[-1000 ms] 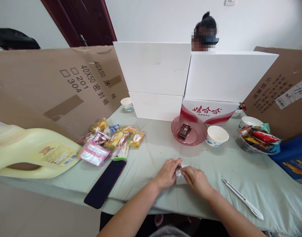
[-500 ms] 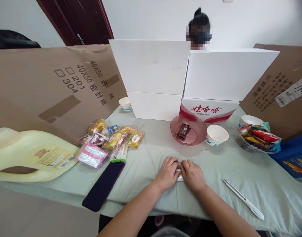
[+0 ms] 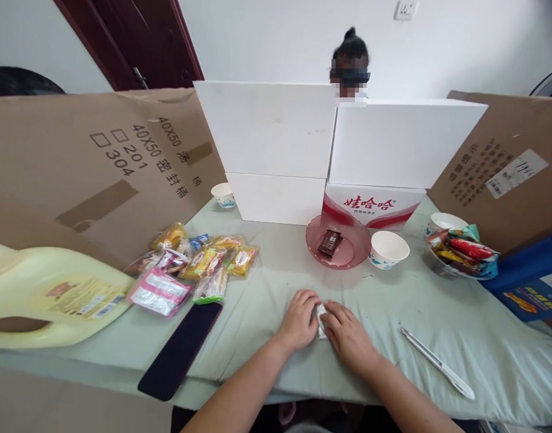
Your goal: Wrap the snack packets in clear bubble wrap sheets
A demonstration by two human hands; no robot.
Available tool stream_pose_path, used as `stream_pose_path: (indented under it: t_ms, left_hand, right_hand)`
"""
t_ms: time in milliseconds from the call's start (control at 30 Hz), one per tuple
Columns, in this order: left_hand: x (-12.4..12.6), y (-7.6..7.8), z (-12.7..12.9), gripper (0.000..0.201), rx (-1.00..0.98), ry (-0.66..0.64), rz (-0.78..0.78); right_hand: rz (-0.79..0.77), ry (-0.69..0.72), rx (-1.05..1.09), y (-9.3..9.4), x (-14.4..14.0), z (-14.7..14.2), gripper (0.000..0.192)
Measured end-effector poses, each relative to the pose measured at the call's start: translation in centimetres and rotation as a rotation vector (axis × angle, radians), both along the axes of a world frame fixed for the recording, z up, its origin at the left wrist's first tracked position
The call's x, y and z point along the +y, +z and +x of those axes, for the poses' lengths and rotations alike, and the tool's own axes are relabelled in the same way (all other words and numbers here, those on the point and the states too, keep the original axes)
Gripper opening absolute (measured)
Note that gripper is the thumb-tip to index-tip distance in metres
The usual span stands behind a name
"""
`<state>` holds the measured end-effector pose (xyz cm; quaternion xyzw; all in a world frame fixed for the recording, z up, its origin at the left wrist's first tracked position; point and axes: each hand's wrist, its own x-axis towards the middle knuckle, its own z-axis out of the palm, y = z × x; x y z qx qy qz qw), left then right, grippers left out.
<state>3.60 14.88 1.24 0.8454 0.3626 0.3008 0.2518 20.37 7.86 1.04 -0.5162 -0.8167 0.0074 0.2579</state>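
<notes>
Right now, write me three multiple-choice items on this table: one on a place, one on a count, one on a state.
1. Where does the dark wrapped snack lie?
A. in the pink dish
B. in a paper cup
C. on the phone

2. How many things lie in the pink dish?
A. one
B. three
C. five

3. How are the person's hands?
A. spread far apart
B. together on a small white packet
C. lifted off the table

Key: 1 A, the snack sits inside the dish's rim. 2 A, only that snack is in it. 3 B, the left hand and right hand meet around the packet on the green cloth.
</notes>
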Motion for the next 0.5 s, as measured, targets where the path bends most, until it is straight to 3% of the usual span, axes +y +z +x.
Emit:
stream_pose_path:
  t_ms: [167, 267, 300, 367, 433, 500]
  left_hand:
    - [0.5, -0.3, -0.4, 0.030, -0.138, 0.089, -0.034]
    - [0.5, 0.0, -0.2, 0.020, -0.102, 0.058, -0.020]
    - [0.5, 0.2, -0.1, 0.019, -0.088, 0.049, -0.017]
    - [0.5, 0.4, 0.1, 0.017, -0.065, 0.038, -0.019]
    - [0.5, 0.7, 0.1, 0.017, -0.050, 0.035, -0.025]
    - [0.5, 0.8, 0.2, 0.017, -0.042, 0.031, -0.030]
  right_hand:
    - [-0.058, 0.040, -0.052, 0.0, -1.5, 2.1, 0.020]
    - [0.035, -0.004, -0.011, 2.4, 0.3, 6.2, 0.025]
    - [0.083, -0.060, 0.006, 3.7, 1.4, 7.8, 0.026]
    - [0.105, -0.305, -0.030, 6.6, 4.3, 11.2, 0.025]
    - [-0.046, -0.575, -0.176, 9.1, 7.6, 14.0, 0.025]
    - [-0.145, -0.631, -0.207, 10.5, 10.8, 16.0, 0.021]
